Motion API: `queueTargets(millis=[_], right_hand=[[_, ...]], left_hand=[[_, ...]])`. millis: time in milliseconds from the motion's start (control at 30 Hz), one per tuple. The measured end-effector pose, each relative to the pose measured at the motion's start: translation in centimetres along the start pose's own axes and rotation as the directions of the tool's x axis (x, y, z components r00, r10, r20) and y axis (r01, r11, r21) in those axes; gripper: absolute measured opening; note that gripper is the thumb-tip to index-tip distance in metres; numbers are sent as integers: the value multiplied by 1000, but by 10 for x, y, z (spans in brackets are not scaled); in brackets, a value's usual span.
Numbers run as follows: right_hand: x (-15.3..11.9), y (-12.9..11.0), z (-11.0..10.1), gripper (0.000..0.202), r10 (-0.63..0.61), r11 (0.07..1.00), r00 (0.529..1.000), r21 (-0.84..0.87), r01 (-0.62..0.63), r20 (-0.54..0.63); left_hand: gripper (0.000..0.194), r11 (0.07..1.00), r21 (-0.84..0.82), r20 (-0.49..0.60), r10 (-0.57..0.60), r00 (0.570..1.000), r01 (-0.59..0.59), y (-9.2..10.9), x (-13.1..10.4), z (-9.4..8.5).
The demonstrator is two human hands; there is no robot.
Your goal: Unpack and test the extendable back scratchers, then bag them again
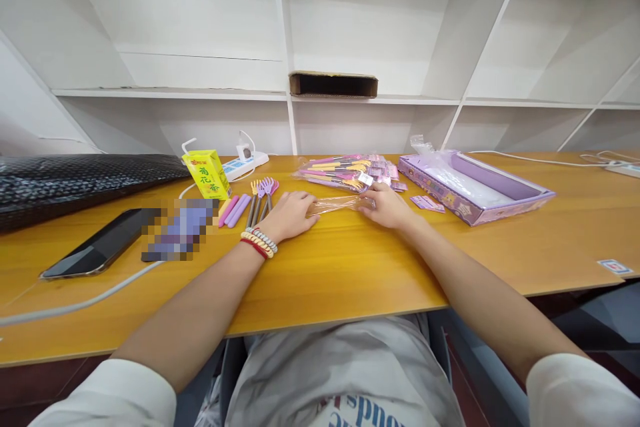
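A clear plastic bag (336, 205) lies stretched between my two hands on the wooden table. My left hand (293, 215) grips its left end, with the palm down and fingers bent. My right hand (383, 205) pinches the other end. Just left of my left hand lie claw-tipped sticks (256, 203) in yellow and purple with dark shafts. Pink and purple tubes (235, 211) rest beside them. Behind the bag is a pile of packed pink, yellow and purple sticks (340, 170). A small printed card (427, 203) lies right of my right hand.
An open purple box (480, 213) with clear plastic in it stands at the right. On the left are a yellow drink carton (207, 175), a black phone (103, 243), a blurred-out item (181, 230), a power strip (247, 165) and a white cable. White shelves rise behind.
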State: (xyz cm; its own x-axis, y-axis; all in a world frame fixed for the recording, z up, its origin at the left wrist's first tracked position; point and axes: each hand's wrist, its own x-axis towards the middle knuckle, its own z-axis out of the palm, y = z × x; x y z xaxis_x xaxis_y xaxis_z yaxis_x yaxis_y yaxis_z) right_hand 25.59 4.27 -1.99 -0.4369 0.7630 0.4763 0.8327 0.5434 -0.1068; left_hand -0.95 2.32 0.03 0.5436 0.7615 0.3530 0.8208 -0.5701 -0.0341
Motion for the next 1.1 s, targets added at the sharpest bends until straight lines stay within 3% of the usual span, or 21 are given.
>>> queueTargets(millis=[133,267,433,667,1100], right_hand=[[1,2,1,35,-23,1000,1000,18,23,16],[3,3,1,43,-63,997,998,40,64,-25],[4,1,-2,26,-100,994,990,39,105,-98],[5,2,-2,13,-77,995,992,53,83,-99],[5,3,-2,15,-55,994,993,86,64,-107]], left_hand=[[36,999,-1,78,-41,996,41,-1,1,0],[32,1000,11,69,-28,997,27,-1,1,0],[32,996,8,80,-88,993,87,0,0,-2],[27,992,-53,84,-112,990,116,-3,-1,-2],[15,989,-145,-47,-48,998,41,-9,1,2]])
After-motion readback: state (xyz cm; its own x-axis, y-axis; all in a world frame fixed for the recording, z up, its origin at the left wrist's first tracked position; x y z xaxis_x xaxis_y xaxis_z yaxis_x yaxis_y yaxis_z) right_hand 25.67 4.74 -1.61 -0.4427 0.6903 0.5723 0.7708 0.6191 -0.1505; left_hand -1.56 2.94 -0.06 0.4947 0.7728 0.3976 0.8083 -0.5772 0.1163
